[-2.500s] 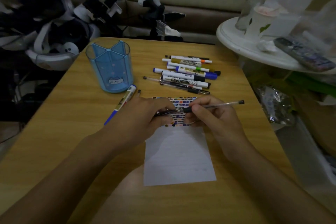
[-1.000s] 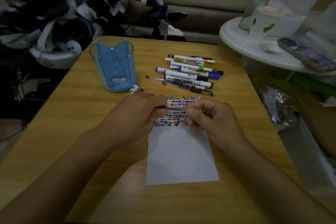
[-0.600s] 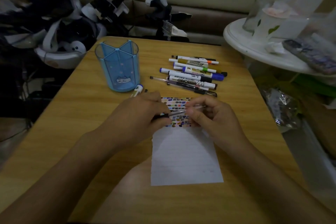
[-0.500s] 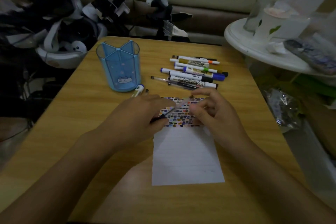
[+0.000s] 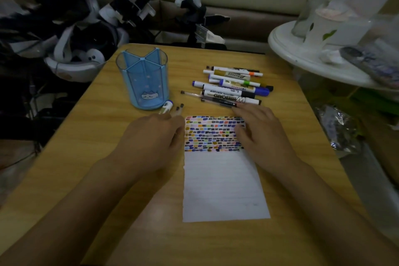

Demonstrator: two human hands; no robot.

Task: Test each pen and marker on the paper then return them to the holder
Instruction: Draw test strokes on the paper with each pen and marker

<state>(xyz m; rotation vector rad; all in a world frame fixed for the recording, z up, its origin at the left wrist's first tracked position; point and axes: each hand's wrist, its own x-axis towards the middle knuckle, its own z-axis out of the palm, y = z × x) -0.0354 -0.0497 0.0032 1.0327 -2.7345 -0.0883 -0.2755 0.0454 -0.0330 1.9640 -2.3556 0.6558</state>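
Note:
A white paper [image 5: 222, 181] lies on the wooden table [image 5: 287, 134], and its top band is filled with coloured test marks. My left hand [image 5: 154, 138] rests at the paper's left edge and grips a clear pen [image 5: 181, 107], whose end sticks out beyond my fingers. That pen lies next to another clear pen [image 5: 177, 110] and a blue-capped marker [image 5: 167, 106], just in front of the blue divided holder [image 5: 143, 77]. My right hand [image 5: 259, 131] lies over the paper's top right corner with fingers stretched out and holds nothing. Its fingertips are close to the pile of pens and markers [image 5: 233, 86].
A round white side table [image 5: 302, 54] with cups and a remote stands at the right, overhanging the table's corner. Headsets and black gear [image 5: 71, 34] are heaped behind the left edge. A crumpled foil bag [image 5: 341, 131] lies off the right edge.
The clear pen, held between both hands over the test marks, went left with my left hand to the marker by the holder. My right hand let go and opened towards the pile.

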